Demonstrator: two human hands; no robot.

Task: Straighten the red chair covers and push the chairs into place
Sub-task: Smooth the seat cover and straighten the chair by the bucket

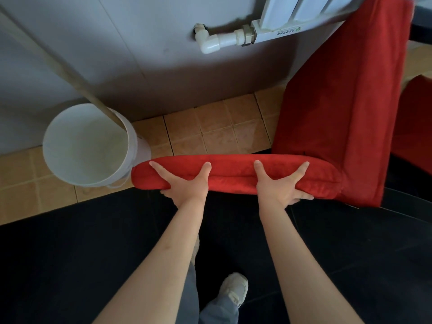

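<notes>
The floor [215, 132] is laid with tan square tiles along the foot of a grey wall [121, 43], and a black mat [81, 249] covers the nearer part of it. On the wall a white pipe elbow [210, 43] runs into the lower corner of a white radiator [294, 12].

A white plastic bucket [86, 146] stands on the tiles at the left, close to the wall. Its inside shows pale and bare as far as can be seen, and a pale wooden pole [58, 66] slants down across its rim from the upper left.

A chair in a red chair cover [339, 101] is seen from above: the padded top edge of its back lies crosswise, just beside the bucket at its left end, and the seat reaches away toward the radiator on the right. A second red-covered chair [416, 127] shows at the right edge, just beside the first.

The left hand [184, 183] grips the left part of the chair back's top edge, thumb and forefinger spread wide over the red cloth and the other fingers curled under the near side. The right hand [280, 185] grips the right part the same way, fingers splayed on top and some wrapped below. Both forearms are bare. Below them are grey trousers and a light shoe [235, 288] on the mat.
</notes>
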